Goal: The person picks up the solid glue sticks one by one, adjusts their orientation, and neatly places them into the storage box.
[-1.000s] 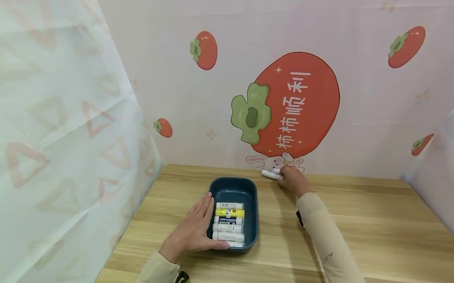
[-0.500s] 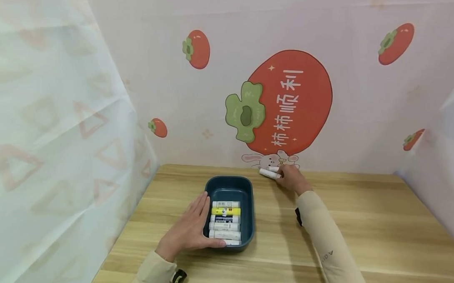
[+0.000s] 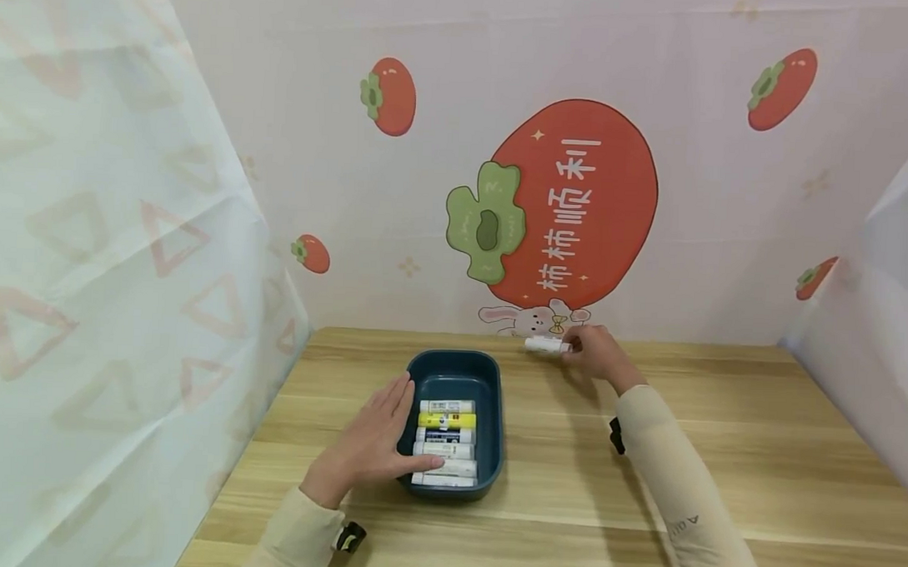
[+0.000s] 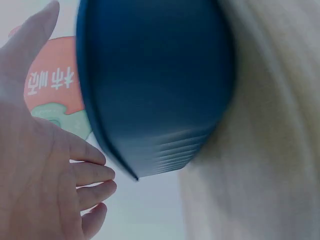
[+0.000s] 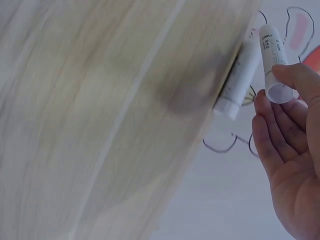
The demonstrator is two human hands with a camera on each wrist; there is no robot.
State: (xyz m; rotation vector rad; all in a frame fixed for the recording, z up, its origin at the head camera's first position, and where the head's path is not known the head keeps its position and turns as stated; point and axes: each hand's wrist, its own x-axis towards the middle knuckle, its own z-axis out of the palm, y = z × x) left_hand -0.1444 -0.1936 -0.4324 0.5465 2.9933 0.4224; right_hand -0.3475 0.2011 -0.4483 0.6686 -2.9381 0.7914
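A dark blue box (image 3: 491,402) stands on the table with a row of several glue sticks lying in it. Most are white, like the front one (image 3: 443,481); one is yellow (image 3: 447,420), and another has a dark label (image 3: 445,436). My left hand (image 3: 366,439) lies along the box's left side, fingers straight and thumb spread over the near glue sticks. Near the back wall, my right hand (image 3: 597,353) pinches a white glue stick (image 5: 275,60) by one end between thumb and fingers. A second white glue stick (image 5: 239,80) lies on the table close behind it.
The wooden table (image 3: 681,458) meets a wall covering (image 3: 397,198) printed with persimmons and a rabbit right behind the right hand. A white sheet (image 3: 123,305) with triangles closes off the left side.
My right hand has raised one white glue stick off the table and shifted slightly right. My left thumb has moved from the box's near rim to over the glue sticks.
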